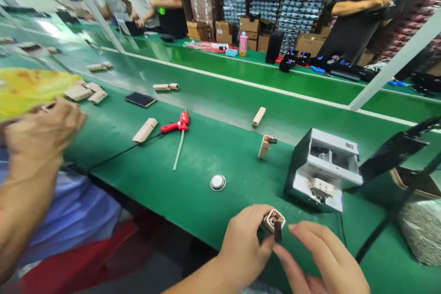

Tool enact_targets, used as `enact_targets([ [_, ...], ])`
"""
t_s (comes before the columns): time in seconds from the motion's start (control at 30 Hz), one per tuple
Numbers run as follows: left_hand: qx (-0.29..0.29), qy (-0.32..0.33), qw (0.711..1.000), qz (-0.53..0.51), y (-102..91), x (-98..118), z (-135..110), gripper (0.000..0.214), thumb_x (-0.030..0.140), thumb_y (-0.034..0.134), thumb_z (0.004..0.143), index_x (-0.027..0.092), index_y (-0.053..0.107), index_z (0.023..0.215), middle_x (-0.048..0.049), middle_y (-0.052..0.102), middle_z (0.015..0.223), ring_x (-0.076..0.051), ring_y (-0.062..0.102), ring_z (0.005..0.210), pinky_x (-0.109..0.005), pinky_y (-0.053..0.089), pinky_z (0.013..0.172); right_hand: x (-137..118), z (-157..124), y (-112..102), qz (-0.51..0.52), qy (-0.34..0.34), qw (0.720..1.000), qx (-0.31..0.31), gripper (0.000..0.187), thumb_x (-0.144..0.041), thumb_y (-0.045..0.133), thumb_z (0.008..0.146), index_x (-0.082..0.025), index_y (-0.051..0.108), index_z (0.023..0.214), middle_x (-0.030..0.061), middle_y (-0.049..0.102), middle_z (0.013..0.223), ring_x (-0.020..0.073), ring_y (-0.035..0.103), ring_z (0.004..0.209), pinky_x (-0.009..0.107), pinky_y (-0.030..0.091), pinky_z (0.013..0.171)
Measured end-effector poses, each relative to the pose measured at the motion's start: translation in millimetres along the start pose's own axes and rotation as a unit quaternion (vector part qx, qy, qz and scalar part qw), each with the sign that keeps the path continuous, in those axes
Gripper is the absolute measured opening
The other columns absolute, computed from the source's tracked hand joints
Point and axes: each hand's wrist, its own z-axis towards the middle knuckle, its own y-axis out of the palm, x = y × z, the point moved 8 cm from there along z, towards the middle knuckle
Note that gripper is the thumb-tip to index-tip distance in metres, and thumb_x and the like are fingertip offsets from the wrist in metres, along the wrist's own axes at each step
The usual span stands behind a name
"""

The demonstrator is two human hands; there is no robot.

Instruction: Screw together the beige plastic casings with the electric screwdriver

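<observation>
My left hand (243, 248) is closed around a beige plastic casing (274, 219), open end up, just above the near edge of the green bench (193, 193). My right hand (327, 262) pinches a small black part (277, 232) against the casing's front. Both hands are low in the middle of the view. Beyond them stands a grey box-shaped fixture (322, 170) with a beige piece seated in its front. Another beige casing with a black part (266, 146) stands further out on the bench.
A round white button (218, 182), a red screwdriver (177, 125) with cable, a phone (139, 99) and loose beige casings lie on the bench. A co-worker's arm (37, 147) reaches in at left. People stand behind the belt by stacked boxes. A black stand (396, 151) is at right.
</observation>
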Motion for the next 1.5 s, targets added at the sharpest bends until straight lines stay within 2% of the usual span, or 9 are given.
enact_targets([
  [0.13, -0.005, 0.025, 1.000, 0.018, 6.9, -3, -1, 0.011, 0.025, 0.075, 0.092, 0.022, 0.069, 0.101, -0.0033, 0.077, 0.096, -0.023, 0.071, 0.087, -0.035, 0.056, 0.080, -6, 22, 8, 0.000, -0.009, 0.999, -0.042, 0.012, -0.029, 0.064, 0.107, -0.018, 0.069, 0.109, 0.0040, 0.075, 0.095, 0.0129, 0.075, 0.082, 0.021, 0.063, 0.075],
  [0.27, -0.013, 0.028, 0.999, 0.027, 5.2, -6, 1, 0.024, 0.034, 0.081, 0.091, 0.022, 0.069, 0.107, -0.0036, 0.078, 0.100, -0.024, 0.071, 0.089, -0.036, 0.056, 0.081, -8, 25, 5, 0.015, -0.012, 0.998, -0.065, 0.010, -0.021, 0.059, 0.109, -0.018, 0.069, 0.108, 0.0027, 0.075, 0.097, 0.0097, 0.074, 0.086, 0.016, 0.061, 0.082],
  [0.37, -0.031, 0.049, 0.998, 0.022, 4.7, -2, 2, 0.023, 0.032, 0.080, 0.093, 0.023, 0.069, 0.112, -0.0031, 0.078, 0.103, -0.024, 0.072, 0.091, -0.036, 0.056, 0.082, -4, 28, 1, 0.013, -0.004, 0.997, -0.081, 0.013, -0.020, 0.056, 0.110, -0.020, 0.069, 0.108, 0.0028, 0.074, 0.102, 0.0081, 0.074, 0.091, 0.014, 0.059, 0.087],
  [0.47, -0.048, 0.049, 0.998, 0.006, 7.3, -1, 1, 0.017, 0.028, 0.078, 0.093, 0.022, 0.069, 0.106, -0.0038, 0.078, 0.100, -0.024, 0.072, 0.090, -0.036, 0.057, 0.081, 1, 34, -2, 0.000, -0.001, 0.996, -0.094, 0.017, -0.023, 0.054, 0.111, -0.021, 0.070, 0.105, 0.0025, 0.073, 0.104, 0.0074, 0.074, 0.093, 0.013, 0.058, 0.089],
  [0.67, -0.025, 0.027, 0.999, -0.032, 10.2, -5, -4, 0.031, 0.029, 0.082, 0.090, 0.021, 0.069, 0.116, -0.0073, 0.082, 0.113, -0.029, 0.078, 0.101, -0.043, 0.061, 0.091, 1, 35, 1, -0.008, -0.043, 0.989, -0.140, 0.019, -0.024, 0.053, 0.112, -0.022, 0.072, 0.111, 0.0019, 0.075, 0.111, 0.0077, 0.074, 0.099, 0.014, 0.058, 0.096],
  [0.87, -0.053, 0.056, 0.995, -0.062, 10.1, 0, -1, 0.029, 0.028, 0.080, 0.095, 0.022, 0.072, 0.121, -0.0066, 0.083, 0.117, -0.027, 0.078, 0.103, -0.041, 0.061, 0.092, -1, 38, 2, -0.003, -0.090, 0.978, -0.190, 0.023, -0.018, 0.050, 0.113, -0.021, 0.072, 0.118, 0.0029, 0.076, 0.116, 0.0091, 0.074, 0.104, 0.017, 0.060, 0.094],
  [1.1, -0.065, 0.061, 0.994, -0.057, 9.1, 0, 5, 0.027, 0.027, 0.081, 0.094, 0.022, 0.073, 0.119, -0.0048, 0.083, 0.109, -0.025, 0.077, 0.098, -0.037, 0.059, 0.089, -6, 51, 6, 0.000, -0.126, 0.968, -0.219, 0.024, -0.014, 0.043, 0.114, -0.021, 0.067, 0.116, 0.0012, 0.075, 0.109, 0.0103, 0.073, 0.091, 0.023, 0.060, 0.078],
  [1.3, -0.084, 0.060, 0.993, -0.064, 10.0, 1, 6, 0.024, 0.030, 0.080, 0.097, 0.022, 0.073, 0.119, -0.0038, 0.084, 0.111, -0.024, 0.076, 0.098, -0.036, 0.057, 0.089, 2, 50, 19, 0.020, -0.098, 0.958, -0.269, 0.022, -0.014, 0.045, 0.113, -0.022, 0.066, 0.113, 0.0007, 0.073, 0.106, 0.0123, 0.071, 0.088, 0.026, 0.059, 0.073],
  [1.5, -0.076, 0.052, 0.994, -0.054, 7.6, -2, 3, 0.026, 0.030, 0.079, 0.097, 0.025, 0.073, 0.122, -0.0036, 0.084, 0.116, -0.025, 0.077, 0.102, -0.036, 0.058, 0.092, 7, 46, 11, 0.019, -0.095, 0.969, -0.229, 0.017, -0.015, 0.053, 0.111, -0.021, 0.068, 0.110, 0.0036, 0.073, 0.105, 0.0111, 0.072, 0.086, 0.022, 0.060, 0.072],
])
